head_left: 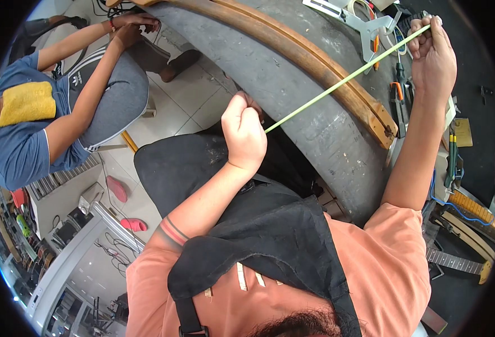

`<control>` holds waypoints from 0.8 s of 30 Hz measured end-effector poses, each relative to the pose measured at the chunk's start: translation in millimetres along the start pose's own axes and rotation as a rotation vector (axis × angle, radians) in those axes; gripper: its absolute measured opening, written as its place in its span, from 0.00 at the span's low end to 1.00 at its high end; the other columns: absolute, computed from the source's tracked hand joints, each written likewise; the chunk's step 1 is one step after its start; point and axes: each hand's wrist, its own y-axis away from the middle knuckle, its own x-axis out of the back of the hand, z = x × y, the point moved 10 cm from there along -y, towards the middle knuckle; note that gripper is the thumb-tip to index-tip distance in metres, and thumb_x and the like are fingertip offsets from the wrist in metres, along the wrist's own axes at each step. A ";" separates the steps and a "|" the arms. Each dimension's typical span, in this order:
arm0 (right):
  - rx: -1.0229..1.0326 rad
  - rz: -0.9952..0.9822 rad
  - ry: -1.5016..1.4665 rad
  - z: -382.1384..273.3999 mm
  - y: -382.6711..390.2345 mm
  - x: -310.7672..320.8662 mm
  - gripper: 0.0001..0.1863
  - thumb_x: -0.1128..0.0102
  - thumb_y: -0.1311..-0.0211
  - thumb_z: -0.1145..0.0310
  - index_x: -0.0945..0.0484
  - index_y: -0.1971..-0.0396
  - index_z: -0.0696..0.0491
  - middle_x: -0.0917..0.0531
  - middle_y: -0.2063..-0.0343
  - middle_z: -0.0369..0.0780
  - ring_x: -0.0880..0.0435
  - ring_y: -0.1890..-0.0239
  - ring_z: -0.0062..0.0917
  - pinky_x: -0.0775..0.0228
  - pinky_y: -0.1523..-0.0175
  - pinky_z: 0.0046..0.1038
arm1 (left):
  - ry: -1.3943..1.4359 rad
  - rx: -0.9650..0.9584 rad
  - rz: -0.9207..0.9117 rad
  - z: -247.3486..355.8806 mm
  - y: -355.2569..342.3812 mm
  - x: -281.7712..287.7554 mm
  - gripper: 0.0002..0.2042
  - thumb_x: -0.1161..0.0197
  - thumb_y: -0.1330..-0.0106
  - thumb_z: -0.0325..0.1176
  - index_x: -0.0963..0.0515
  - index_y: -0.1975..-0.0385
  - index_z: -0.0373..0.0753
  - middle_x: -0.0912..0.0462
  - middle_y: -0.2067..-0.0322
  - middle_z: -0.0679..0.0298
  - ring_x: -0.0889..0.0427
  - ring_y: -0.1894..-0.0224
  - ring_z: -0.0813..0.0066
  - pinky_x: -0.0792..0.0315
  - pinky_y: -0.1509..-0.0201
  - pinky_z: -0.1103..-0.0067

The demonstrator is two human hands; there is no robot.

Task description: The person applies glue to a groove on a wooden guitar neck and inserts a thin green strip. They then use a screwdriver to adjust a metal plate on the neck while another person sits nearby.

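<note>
Head view showed a thin, pale green strip (343, 82) running straight between the person's hands and crossing over a long grooved wooden piece (298, 53) on the dark tabletop (348, 151). The left hand (244, 135) was curled into a fist around its lower end; the right hand (434, 59) pinched the upper end at the fingertips. It looked very light and probably flexible, though its straightness left stiffness uncertain; both ends seemed the surest holds, the slim middle likelier to bend.
</note>
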 end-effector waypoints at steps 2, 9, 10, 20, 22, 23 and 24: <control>-0.020 0.046 -0.025 10.3 -0.6 5.0 0.15 0.51 0.12 0.65 0.23 0.54 0.62 0.18 0.64 0.45 0.26 0.71 0.21 0.38 0.68 0.21 | -0.002 0.019 0.003 -1.8 0.6 0.4 0.08 0.56 0.34 0.19 0.31 0.74 0.33 0.28 0.78 0.66 0.35 0.75 0.82 0.38 0.71 0.78; -0.053 0.074 -0.002 12.1 3.0 3.9 0.14 0.49 0.13 0.64 0.22 0.55 0.61 0.19 0.65 0.44 0.27 0.71 0.20 0.40 0.69 0.21 | -0.011 -0.031 0.013 0.1 0.6 -1.3 0.10 0.58 0.32 0.19 0.27 0.71 0.32 0.28 0.76 0.70 0.34 0.73 0.82 0.36 0.69 0.78; -0.055 0.084 0.004 11.6 3.2 4.2 0.14 0.49 0.13 0.64 0.22 0.55 0.60 0.19 0.65 0.43 0.27 0.71 0.20 0.40 0.69 0.21 | -0.011 -0.056 0.021 2.0 -0.3 -3.5 0.11 0.59 0.32 0.18 0.27 0.70 0.32 0.27 0.76 0.70 0.33 0.73 0.82 0.36 0.69 0.79; 0.021 0.008 0.106 -31.8 16.9 -10.8 0.15 0.43 0.15 0.59 0.18 0.59 0.56 0.16 0.72 0.37 0.21 0.78 0.18 0.38 0.74 0.21 | -0.117 0.036 -0.213 31.2 14.6 -3.0 0.07 0.54 0.31 0.21 0.27 0.66 0.31 0.24 0.75 0.62 0.29 0.73 0.76 0.31 0.66 0.74; 0.047 0.015 0.092 -44.4 18.2 -13.4 0.16 0.42 0.15 0.58 0.18 0.58 0.56 0.17 0.73 0.36 0.20 0.78 0.17 0.36 0.74 0.21 | -0.063 0.111 -0.303 49.9 25.0 -1.9 0.08 0.51 0.25 0.24 0.23 0.57 0.33 0.23 0.74 0.65 0.27 0.71 0.81 0.30 0.65 0.78; 0.058 0.004 0.101 -48.3 18.2 -13.0 0.16 0.42 0.16 0.58 0.18 0.58 0.56 0.17 0.73 0.36 0.20 0.78 0.17 0.36 0.74 0.21 | -0.083 0.096 -0.360 64.1 29.2 -0.7 0.09 0.50 0.22 0.27 0.23 0.53 0.33 0.21 0.71 0.66 0.27 0.71 0.82 0.31 0.66 0.80; 0.069 -0.006 0.111 -52.3 18.1 -11.8 0.16 0.41 0.16 0.58 0.18 0.57 0.57 0.17 0.73 0.36 0.19 0.77 0.17 0.35 0.74 0.20 | -0.104 0.080 -0.418 75.1 31.8 0.5 0.10 0.49 0.19 0.30 0.22 0.49 0.34 0.20 0.69 0.67 0.27 0.72 0.84 0.31 0.66 0.82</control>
